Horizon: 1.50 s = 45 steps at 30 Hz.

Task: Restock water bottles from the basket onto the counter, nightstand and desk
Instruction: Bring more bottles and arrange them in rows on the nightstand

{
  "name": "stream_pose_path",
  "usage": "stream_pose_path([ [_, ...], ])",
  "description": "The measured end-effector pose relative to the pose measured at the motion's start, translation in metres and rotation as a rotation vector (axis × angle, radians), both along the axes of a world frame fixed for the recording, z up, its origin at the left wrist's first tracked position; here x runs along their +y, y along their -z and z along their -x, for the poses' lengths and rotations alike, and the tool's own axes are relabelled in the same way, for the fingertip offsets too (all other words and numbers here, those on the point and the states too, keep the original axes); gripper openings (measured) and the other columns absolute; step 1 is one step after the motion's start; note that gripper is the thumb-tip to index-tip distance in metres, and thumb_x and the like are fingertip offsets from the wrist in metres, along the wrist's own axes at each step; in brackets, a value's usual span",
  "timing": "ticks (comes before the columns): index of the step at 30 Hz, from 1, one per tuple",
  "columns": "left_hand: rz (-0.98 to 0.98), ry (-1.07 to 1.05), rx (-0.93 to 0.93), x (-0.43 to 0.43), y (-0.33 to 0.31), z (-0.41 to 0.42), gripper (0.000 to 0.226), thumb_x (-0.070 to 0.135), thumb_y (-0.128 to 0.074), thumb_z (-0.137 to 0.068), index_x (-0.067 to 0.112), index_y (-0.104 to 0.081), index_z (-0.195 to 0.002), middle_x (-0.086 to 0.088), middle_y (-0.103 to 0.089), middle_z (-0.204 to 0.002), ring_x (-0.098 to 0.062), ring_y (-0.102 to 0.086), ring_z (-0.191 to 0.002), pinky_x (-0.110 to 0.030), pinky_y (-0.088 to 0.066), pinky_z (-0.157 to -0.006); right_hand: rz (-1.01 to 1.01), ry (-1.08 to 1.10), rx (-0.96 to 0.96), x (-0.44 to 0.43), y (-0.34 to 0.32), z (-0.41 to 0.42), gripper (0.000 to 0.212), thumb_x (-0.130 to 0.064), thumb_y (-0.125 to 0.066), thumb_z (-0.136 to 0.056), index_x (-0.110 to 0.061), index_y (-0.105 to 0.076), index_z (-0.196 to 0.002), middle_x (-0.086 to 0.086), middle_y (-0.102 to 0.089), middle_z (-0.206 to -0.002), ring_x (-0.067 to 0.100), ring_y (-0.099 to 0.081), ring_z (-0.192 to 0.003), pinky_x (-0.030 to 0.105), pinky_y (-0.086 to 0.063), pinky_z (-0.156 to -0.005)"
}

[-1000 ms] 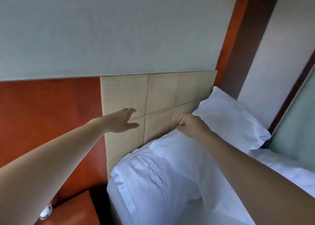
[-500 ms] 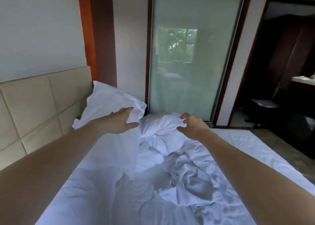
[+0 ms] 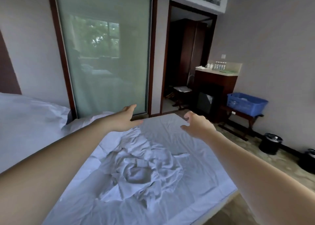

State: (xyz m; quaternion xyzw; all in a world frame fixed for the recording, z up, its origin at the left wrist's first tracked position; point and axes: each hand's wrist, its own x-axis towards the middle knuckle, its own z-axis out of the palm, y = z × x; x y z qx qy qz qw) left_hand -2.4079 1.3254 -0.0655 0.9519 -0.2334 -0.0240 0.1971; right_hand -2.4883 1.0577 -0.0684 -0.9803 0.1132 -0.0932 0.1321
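Empty, fingers slack: my right hand (image 3: pixel 197 126) lay nearer the basket (image 3: pixel 245 103) (beyond the far-right corner of the bed (image 3: pixel 196 156)) than my left hand (image 3: pixel 126 119).

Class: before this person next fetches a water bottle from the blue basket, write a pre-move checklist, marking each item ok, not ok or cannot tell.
1. Left hand free: ok, open, holding nothing.
2. Right hand free: ok, fingers loosely curled, holding nothing.
3. Blue basket in sight: ok, on the bench by the wall.
4. Bottles left in the basket: cannot tell, contents blurred.
5. Counter stocked: ok, a row of bottles stands on it.
6. Nightstand and desk stocked: cannot tell, neither in view.
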Motion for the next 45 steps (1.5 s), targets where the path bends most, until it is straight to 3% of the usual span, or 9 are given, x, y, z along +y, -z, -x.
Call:
stream_pose_path([
  [10, -0.056, 0.322, 0.031, -0.212, -0.007, 0.001, 0.09, 0.057, -0.049, -0.093, 0.024, 0.008, -0.155, 0.0, 0.005, -0.164, -0.021, -0.017, -0.148, -0.039, -0.02, -0.12, -0.023, 0.312, 0.02, -0.17, -0.006, 0.085, 0.053, -0.04, -0.056, -0.089, -0.023, -0.04, -0.137, 0.003, -0.06, -0.125, 0.027, -0.059, -0.107, 0.039, -0.052, -0.086],
  [18, -0.129, 0.558, 0.03, -0.333, -0.008, 0.033, 0.09, 0.06, -0.049, -0.092, 0.028, 0.007, -0.155, 0.003, 0.004, -0.164, -0.021, -0.016, -0.149, -0.043, -0.021, -0.119, 0.008, 0.492, 0.048, -0.253, 0.0, 0.146, 0.053, -0.036, -0.054, -0.089, -0.023, -0.038, -0.138, 0.002, -0.059, -0.126, 0.027, -0.057, -0.111, 0.04, -0.051, -0.089],
  [25, -0.145, 0.69, 0.057, -0.398, -0.002, 0.054, 0.089, 0.056, -0.049, -0.094, 0.029, 0.01, -0.154, 0.004, 0.008, -0.163, -0.02, -0.014, -0.149, -0.041, -0.02, -0.119, 0.007, 0.617, 0.058, -0.295, 0.007, 0.186, 0.057, -0.039, -0.055, -0.088, -0.024, -0.036, -0.139, 0.004, -0.058, -0.128, 0.03, -0.056, -0.114, 0.041, -0.05, -0.092],
  [31, -0.159, 0.753, 0.032, -0.436, -0.002, 0.053, 0.087, 0.055, -0.048, -0.095, 0.029, 0.011, -0.154, 0.002, 0.008, -0.164, -0.022, -0.012, -0.15, -0.043, -0.017, -0.12, -0.027, 0.702, 0.007, -0.317, 0.011, 0.195, 0.051, -0.04, -0.052, -0.087, -0.025, -0.041, -0.134, 0.002, -0.059, -0.128, 0.028, -0.061, -0.105, 0.04, -0.052, -0.088],
  [37, -0.178, 0.802, 0.005, -0.47, -0.002, 0.03, 0.088, 0.056, -0.048, -0.095, 0.029, 0.012, -0.154, 0.001, 0.01, -0.163, -0.032, 0.0, -0.15, -0.046, -0.003, -0.119, -0.045, 0.71, -0.015, -0.335, 0.012, 0.178, 0.054, -0.042, -0.056, -0.086, -0.025, -0.041, -0.135, 0.002, -0.057, -0.13, 0.028, -0.062, -0.103, 0.043, -0.056, -0.083],
  [45, -0.148, 0.882, -0.09, -0.511, -0.019, -0.038, 0.084, 0.055, -0.048, -0.095, 0.03, 0.005, -0.155, 0.001, 0.003, -0.164, -0.028, -0.006, -0.15, -0.044, 0.001, -0.12, -0.041, 0.686, -0.001, -0.368, 0.005, 0.124, 0.063, -0.04, -0.061, -0.085, -0.019, -0.037, -0.14, 0.009, -0.055, -0.133, 0.028, -0.052, -0.117, 0.042, -0.049, -0.092],
])
